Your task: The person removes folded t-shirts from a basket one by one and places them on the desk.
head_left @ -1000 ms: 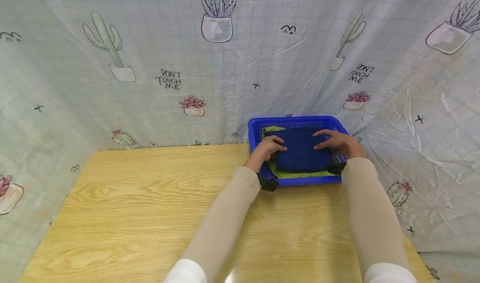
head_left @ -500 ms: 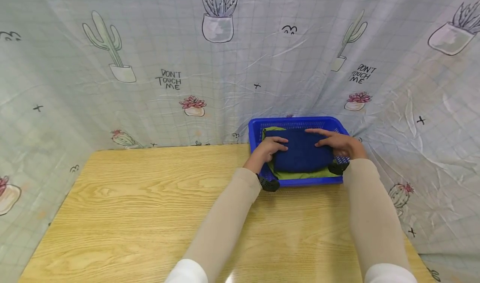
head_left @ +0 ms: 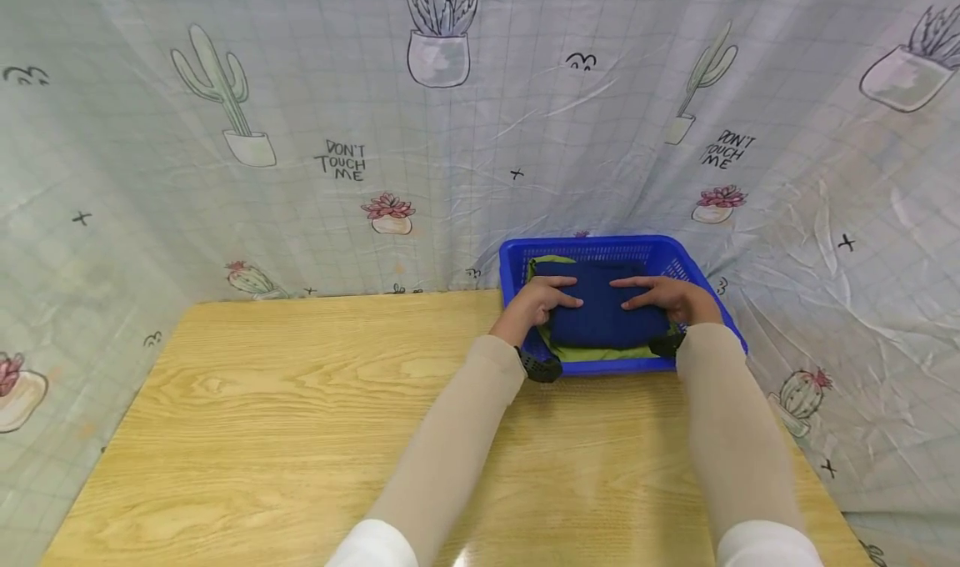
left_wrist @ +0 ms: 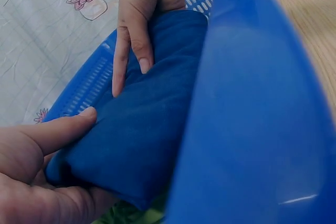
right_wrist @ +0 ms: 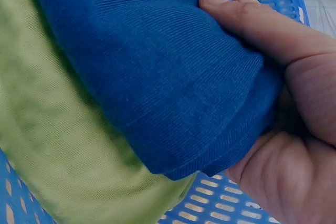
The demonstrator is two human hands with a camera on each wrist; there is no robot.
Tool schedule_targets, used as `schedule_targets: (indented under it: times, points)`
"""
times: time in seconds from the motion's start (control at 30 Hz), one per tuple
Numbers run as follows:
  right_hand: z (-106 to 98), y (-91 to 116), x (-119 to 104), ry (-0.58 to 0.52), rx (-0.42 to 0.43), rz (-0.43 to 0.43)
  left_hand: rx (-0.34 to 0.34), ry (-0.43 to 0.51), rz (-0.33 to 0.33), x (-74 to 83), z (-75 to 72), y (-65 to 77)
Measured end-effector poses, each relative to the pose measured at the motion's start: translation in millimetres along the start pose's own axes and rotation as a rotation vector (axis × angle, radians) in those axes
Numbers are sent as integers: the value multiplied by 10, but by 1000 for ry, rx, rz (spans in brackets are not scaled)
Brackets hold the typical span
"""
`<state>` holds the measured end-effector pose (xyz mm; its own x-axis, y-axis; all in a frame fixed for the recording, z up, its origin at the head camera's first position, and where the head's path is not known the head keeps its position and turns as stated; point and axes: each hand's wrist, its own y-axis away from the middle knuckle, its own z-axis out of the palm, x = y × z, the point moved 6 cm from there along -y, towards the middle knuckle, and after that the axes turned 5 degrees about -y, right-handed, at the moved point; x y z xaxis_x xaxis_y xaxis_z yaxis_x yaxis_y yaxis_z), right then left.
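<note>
A folded dark blue cloth [head_left: 600, 321], finely ribbed in the right wrist view, lies inside a blue plastic basket [head_left: 615, 368]. Beneath it, a yellow-green cloth [right_wrist: 58, 140] shows along the edges. My left hand [head_left: 536, 300] grips the blue cloth's left end, its thumb on top and other fingers tucked under, as the left wrist view shows. At the opposite end my right hand [head_left: 678, 297] holds the bundle, with thumb and a finger over the top face and the rest of the hand beneath the edge.
The basket stands at the back right of a wood-grain table [head_left: 300, 417], close against a curtain [head_left: 450, 175] printed with cacti. Its slotted walls rise around both hands. A black wrist strap [head_left: 542, 367] on the left arm overlaps the front rim.
My right hand has shifted its hold on the blue cloth, its fingers now reaching further left over the top. The left hand has stayed nearly in place.
</note>
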<state>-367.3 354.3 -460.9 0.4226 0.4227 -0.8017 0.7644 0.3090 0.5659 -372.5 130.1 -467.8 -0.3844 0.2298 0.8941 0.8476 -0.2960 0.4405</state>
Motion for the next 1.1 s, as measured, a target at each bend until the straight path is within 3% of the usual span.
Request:
schedule_targets:
  times: [0.23, 0.43, 0.63, 0.73, 0.87, 1.1]
  points:
    - [-26, -35, 42, 117, 12, 22, -80, 64, 4, -1, 15, 2]
    - [-50, -52, 34, 170, 17, 82, -75, 62, -21, -14, 19, -23]
    - [-51, -12, 51, 148, 50, 110, -42, 36, -4, -3, 29, -24]
    - [-33, 24, 37, 108, 44, 124, -56, 55, 5, 16, 48, 2]
    - [-46, 80, -22, 63, 50, 127, -69, 82, -6, 45, 77, 6]
    - [-145, 161, -163, 86, 34, 85, -93, 107, -52, 25, 25, -11]
